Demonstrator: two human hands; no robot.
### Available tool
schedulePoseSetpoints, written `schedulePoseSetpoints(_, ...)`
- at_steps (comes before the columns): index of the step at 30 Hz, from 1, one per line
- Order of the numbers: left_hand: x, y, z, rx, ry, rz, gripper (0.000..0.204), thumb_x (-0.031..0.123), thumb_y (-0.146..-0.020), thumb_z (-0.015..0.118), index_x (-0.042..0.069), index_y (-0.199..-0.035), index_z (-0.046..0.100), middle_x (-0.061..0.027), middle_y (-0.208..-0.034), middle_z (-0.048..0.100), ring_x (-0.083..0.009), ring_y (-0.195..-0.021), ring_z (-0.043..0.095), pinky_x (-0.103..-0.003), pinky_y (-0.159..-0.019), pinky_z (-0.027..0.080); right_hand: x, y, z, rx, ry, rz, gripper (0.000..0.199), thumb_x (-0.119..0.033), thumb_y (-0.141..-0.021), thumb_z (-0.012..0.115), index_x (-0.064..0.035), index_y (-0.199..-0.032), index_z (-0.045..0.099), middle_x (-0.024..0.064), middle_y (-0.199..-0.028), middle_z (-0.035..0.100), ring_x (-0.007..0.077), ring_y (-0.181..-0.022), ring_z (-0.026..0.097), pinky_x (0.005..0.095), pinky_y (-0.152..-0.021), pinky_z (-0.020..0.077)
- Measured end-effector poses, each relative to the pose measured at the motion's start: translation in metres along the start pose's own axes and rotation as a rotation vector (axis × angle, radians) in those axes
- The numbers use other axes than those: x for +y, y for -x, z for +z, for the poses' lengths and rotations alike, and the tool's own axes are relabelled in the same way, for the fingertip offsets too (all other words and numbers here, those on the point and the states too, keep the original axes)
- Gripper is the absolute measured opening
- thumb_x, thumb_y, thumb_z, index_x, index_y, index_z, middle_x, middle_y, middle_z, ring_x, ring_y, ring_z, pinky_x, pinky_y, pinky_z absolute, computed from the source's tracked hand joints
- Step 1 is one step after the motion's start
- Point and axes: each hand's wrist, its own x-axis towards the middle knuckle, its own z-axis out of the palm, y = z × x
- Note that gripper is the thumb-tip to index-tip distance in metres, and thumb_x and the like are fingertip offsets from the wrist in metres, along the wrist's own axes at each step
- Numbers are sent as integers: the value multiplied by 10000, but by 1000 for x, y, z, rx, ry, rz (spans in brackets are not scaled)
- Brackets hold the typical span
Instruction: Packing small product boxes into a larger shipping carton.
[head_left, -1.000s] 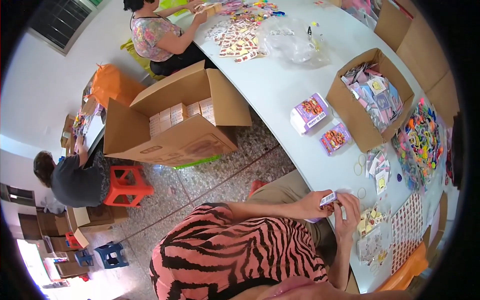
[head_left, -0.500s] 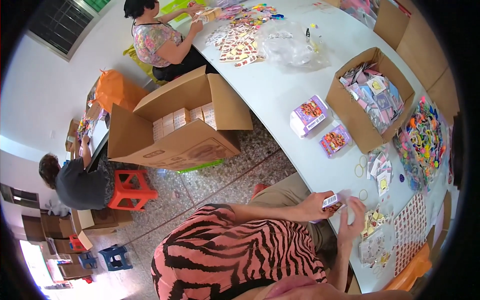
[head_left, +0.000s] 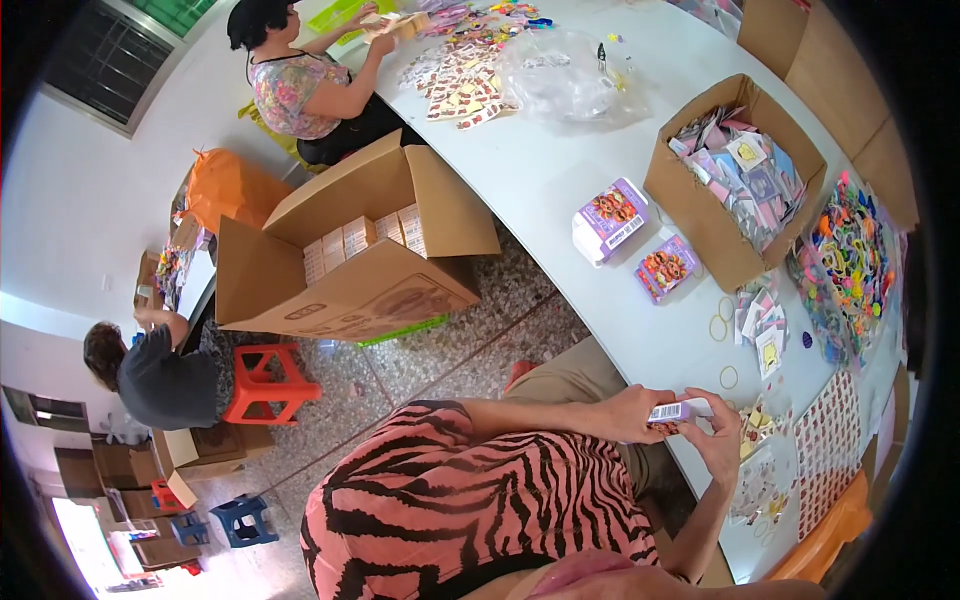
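A small purple box with a barcode panel is between my hands at the table's near edge. My left hand grips one end, its fingers wrapped round the box. At the other end, my right hand pinches the box beside a raised white flap. The inside of the box is hidden. On the table beyond lie a flat purple carton with an open white end and a purple box with a picture on its face. Rubber bands and small cards lie to the right of these.
A cardboard box of cards stands on the white table, beside a clear bag of colourful pieces. Sticker sheets lie near my right arm. A large open carton is at left. Two people work nearby.
My right hand has closed in on the end of the small box, which is now turned more level with its white flap showing. The view has shifted slightly.
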Motion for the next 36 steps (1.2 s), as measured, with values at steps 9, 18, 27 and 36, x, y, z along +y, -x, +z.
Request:
schedulePoseSetpoints(9, 0, -16, 5, 105, -4, 63, 273, 98, -717, 687, -8, -933, 558, -119, -760, 645, -164, -671, 622, -306, -624, 497, 16, 1, 45, 542, 406, -369, 269, 18, -826, 596, -9, -1089, 644, 163, -1034, 650, 275, -932, 636, 330, -811, 499)
schedulePoseSetpoints(18, 14, -20, 4, -53, 22, 21, 364, 114, -707, 709, -9, -1022, 575, -90, -815, 661, -111, -705, 583, -298, -652, 494, -7, 19, 0, 329, -16, -151, 288, -142, -956, 450, 48, -1083, 626, 148, -1049, 648, 215, -957, 613, 324, -838, 475)
schedulePoseSetpoints(27, 20, -18, 0, -166, -4, 31, 385, 120, -708, 720, -16, -1036, 571, -114, -866, 666, -125, -736, 598, -293, -686, 499, -2, 17, -26, 21, -196, -40, 364, -278, -911, 590, 49, -1064, 637, 72, -955, 659, 133, -883, 603, 269, -802, 460)
schedulePoseSetpoints(36, 9, -26, 13, -203, 178, 10, 395, 160, -721, 726, 18, -1065, 594, -58, -907, 666, -113, -790, 606, -282, -734, 505, 0, 28, -25, 188, 76, -22, 296, -155, -834, 641, 46, -1050, 643, 99, -944, 670, 156, -873, 623, 288, -786, 494)
